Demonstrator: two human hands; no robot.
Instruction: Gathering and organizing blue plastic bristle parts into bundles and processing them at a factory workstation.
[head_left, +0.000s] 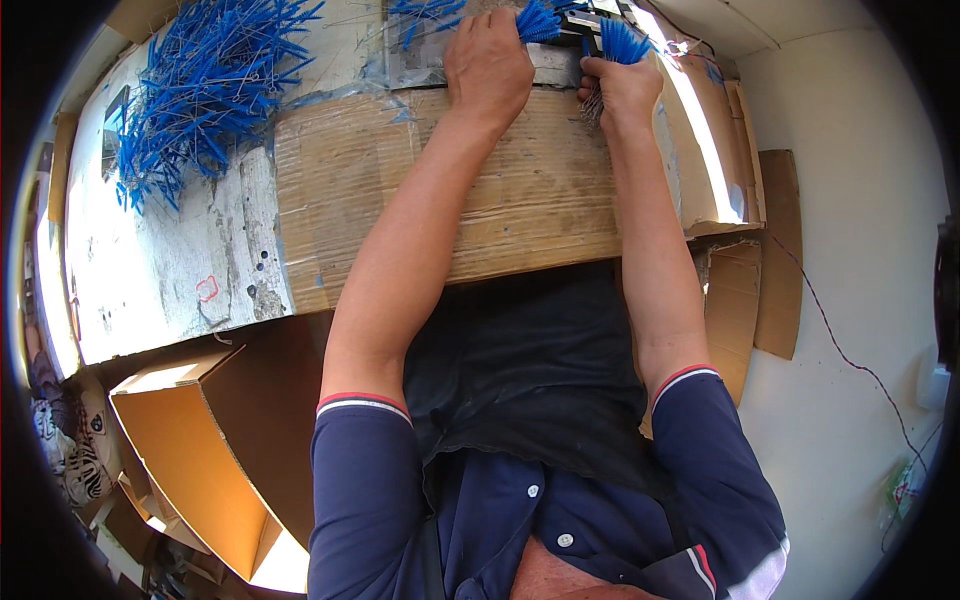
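Note:
My right hand (pixel 630 90) is closed round a bundle of small blue wire brushes (pixel 623 42). Their bristle heads fan out above the fist, and thin wire stems hang below it. Just to the left, my left hand (pixel 490 65) has its fingers curled at another tuft of blue brushes (pixel 538 22); its fingertips are partly hidden. Between and beyond the hands lies a dark metal fixture (pixel 575 28), mostly cut off by the upper edge. A few loose blue brushes (pixel 425 15) lie beyond my left hand.
A large tangled pile of blue wire brushes (pixel 215 90) covers the far left of the worn white tabletop (pixel 180 270). Taped cardboard (pixel 400 190) covers the table's middle. An open cardboard box (pixel 190 420) stands below at left. A thin cord (pixel 835 330) runs along the right wall.

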